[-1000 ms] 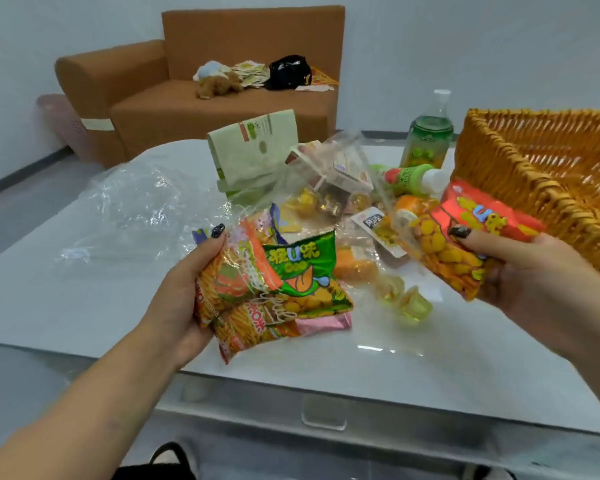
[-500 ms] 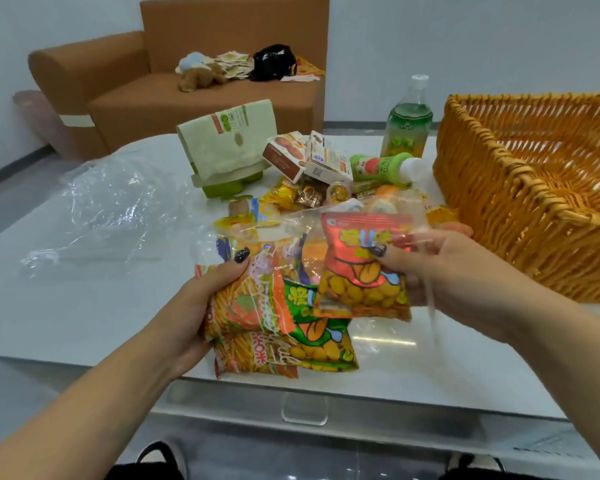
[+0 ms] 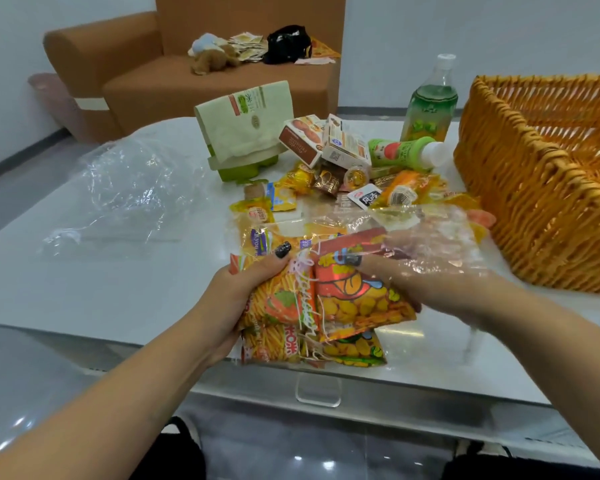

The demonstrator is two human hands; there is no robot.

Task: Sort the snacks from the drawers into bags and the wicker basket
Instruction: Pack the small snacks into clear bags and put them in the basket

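While the clear plastic bag [image 3: 426, 233] stands open over the near edge of the white table [image 3: 84, 282], the right hand [image 3: 426, 282] reaches inside it, its fingers and thumb pinched on a red snack packet [image 3: 357, 299] printed with yellow crackers. The left hand [image 3: 236, 299] grips the bag from outside, thumb on top, its fingers curled round the bundle of orange stick-snack packets [image 3: 274, 306] already in the bag; a green-edged packet [image 3: 357, 351] shows at the bottom of the bundle. Just beyond the bag lies a heap of small wrapped snacks [image 3: 326, 181], with two small cartons [image 3: 326, 140] leaning together behind it and a green bottle with a white cap [image 3: 402, 152] lying on its side. A taller green drink bottle [image 3: 430, 105] stands upright behind that. At the right, near the right hand, sits the wicker basket [image 3: 534, 188], tilted up on the table. A pale green paper bag [image 3: 246, 123] stands behind the heap, and another crumpled clear bag [image 3: 129, 188] lies to the left. Across the room is a brown sofa [image 3: 174, 77] with a plush toy [image 3: 212, 57] and a black bag [image 3: 288, 43] on its seat.
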